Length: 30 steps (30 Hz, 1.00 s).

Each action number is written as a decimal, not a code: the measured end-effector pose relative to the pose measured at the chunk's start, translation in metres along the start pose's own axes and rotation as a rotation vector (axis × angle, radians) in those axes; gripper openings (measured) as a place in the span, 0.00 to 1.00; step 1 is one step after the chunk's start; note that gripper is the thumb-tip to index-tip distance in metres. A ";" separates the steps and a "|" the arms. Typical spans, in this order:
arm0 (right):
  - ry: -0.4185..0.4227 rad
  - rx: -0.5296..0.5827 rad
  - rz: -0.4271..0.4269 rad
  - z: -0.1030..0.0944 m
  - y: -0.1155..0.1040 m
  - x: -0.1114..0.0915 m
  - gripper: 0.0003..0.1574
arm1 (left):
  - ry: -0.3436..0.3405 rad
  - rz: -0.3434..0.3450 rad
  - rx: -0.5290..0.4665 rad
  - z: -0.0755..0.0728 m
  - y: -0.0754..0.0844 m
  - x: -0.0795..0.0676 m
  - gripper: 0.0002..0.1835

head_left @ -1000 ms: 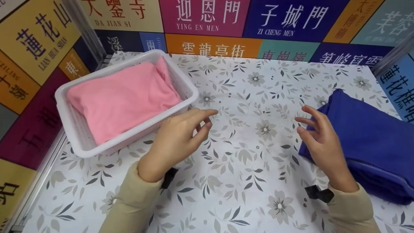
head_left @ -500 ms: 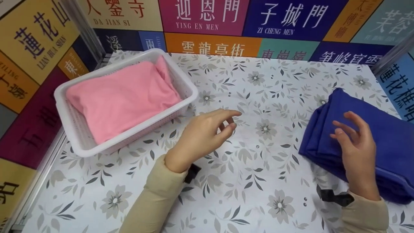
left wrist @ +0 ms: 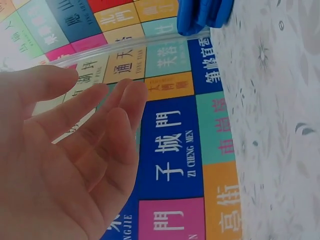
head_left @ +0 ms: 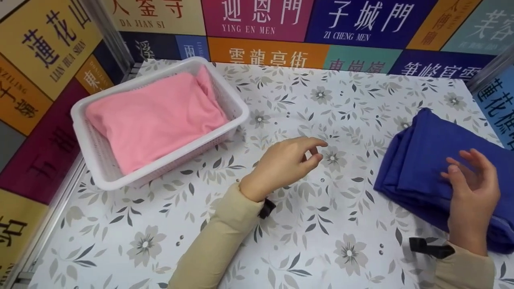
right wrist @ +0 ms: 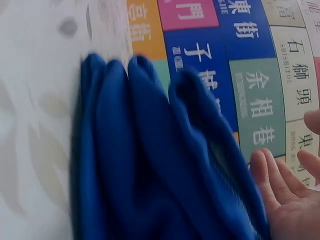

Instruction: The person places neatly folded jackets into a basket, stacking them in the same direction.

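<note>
A folded blue cloth garment [head_left: 437, 156] lies at the right of the table, its stacked folds [right wrist: 145, 150] filling the middle of the right wrist view. My right hand [head_left: 476, 196] is over its near right part, fingers loosely bent and holding nothing; whether it touches the cloth I cannot tell. Over the middle of the table is my left hand [head_left: 285, 164], with relaxed fingers and nothing in them. The left wrist view shows that hand's bare palm [left wrist: 65, 175]. A folded pink cloth [head_left: 156, 116] lies inside a white plastic basket [head_left: 176, 158] at the back left.
The table [head_left: 289, 241] has a white cover with grey flowers and leaves. Panels [head_left: 265, 24] with large Chinese lettering stand behind it and at both sides. A metal rail [head_left: 56, 216] runs along the left edge. Black straps sit at both wrists.
Both hands have moved right: the left from beside the basket to mid-table, the right from the blue garment's left edge to above its near right part. Basket and cloths stay put.
</note>
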State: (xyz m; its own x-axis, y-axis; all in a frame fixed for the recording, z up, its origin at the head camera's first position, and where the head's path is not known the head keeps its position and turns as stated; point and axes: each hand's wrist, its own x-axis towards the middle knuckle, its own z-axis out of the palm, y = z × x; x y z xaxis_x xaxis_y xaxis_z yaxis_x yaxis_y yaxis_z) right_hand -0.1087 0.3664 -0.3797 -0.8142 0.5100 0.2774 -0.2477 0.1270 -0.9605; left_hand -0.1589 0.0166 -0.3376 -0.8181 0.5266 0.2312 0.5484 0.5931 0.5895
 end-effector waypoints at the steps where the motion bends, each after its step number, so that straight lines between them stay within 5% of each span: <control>1: 0.022 -0.048 0.004 -0.004 -0.002 0.000 0.27 | -0.009 -0.004 -0.012 0.003 0.000 0.003 0.16; 8: 0.177 -0.568 0.078 -0.033 0.006 0.008 0.25 | -0.099 -0.040 -0.077 0.039 0.001 0.031 0.18; 14: 0.284 -0.668 0.248 -0.058 0.017 0.018 0.25 | -0.170 -0.089 -0.124 0.072 -0.002 0.045 0.20; 20: 0.254 -0.870 0.427 -0.079 0.022 0.024 0.32 | -0.259 -0.157 -0.151 0.089 -0.005 0.052 0.20; 25: 0.282 -0.805 0.621 -0.115 0.058 0.040 0.41 | -0.306 -0.187 -0.272 0.107 -0.009 0.058 0.21; 30: 0.387 -0.540 0.739 -0.161 0.104 0.058 0.57 | -0.352 -0.274 -0.730 0.126 -0.008 0.063 0.23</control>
State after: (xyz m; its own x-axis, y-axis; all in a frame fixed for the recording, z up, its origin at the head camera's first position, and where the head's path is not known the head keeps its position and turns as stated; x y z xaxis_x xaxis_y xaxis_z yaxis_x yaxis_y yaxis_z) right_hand -0.0966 0.5462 -0.4673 -0.4160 0.8475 -0.3295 0.6039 -0.0135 -0.7970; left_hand -0.1933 0.1219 -0.4257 -0.7374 0.6525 -0.1749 -0.0087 0.2497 0.9683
